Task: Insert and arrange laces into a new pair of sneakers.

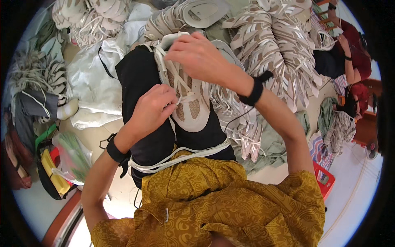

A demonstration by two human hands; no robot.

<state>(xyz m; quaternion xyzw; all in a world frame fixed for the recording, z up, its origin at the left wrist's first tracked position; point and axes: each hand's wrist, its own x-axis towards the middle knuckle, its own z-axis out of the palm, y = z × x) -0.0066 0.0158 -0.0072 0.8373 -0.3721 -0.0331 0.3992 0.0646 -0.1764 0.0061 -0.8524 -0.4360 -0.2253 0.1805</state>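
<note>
A beige and off-white shoe upper with mesh panels lies on my black-trousered thighs, its toe toward me. A white shoelace runs through its eyelets, with loose loops toward the collar. My left hand is closed in a pinch at the lower lacing, on the shoelace by the left edge of the upper. Over the collar end, my right hand has its fingers curled together; what they hold is hidden beneath them. A bundle of white laces lies across my lap.
Stacked shoe uppers stand in long rows ahead and to the right. White sacking lies at the left, near a plastic bag with green contents. A red crate is at the right. Other people sit at the far right.
</note>
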